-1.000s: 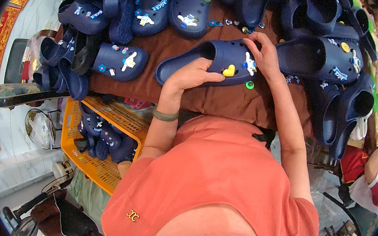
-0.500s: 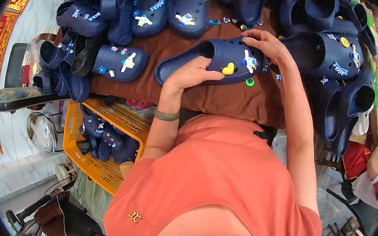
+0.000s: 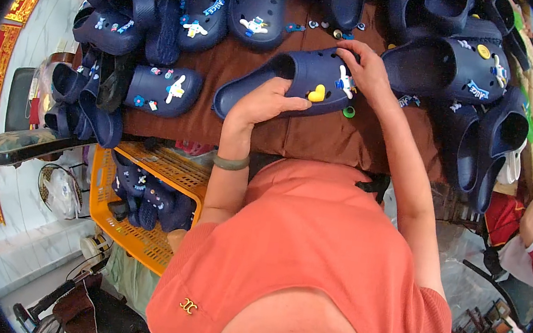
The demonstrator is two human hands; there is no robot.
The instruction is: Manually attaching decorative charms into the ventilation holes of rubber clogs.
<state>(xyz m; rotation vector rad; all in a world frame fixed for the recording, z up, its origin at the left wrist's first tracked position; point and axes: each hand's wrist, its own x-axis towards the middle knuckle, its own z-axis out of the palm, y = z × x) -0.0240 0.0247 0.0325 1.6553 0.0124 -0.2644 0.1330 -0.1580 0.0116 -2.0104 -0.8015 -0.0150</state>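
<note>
Over brown cloth [image 3: 322, 133], hands [image 3: 265, 103] [image 3: 368, 74] hold a clog [image 3: 312, 70] near lettered blue charms [image 3: 479, 92].

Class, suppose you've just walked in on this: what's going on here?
A person has both bare hands on a navy clog over a brown cloth. The left hand grips its side with the thumb along the outside, while the right hand is at the toe end, beside a white charm. A yellow heart charm is on the clog too. Other decorated clogs crowd around, and more navy footwear lies in an orange crate below.
</note>
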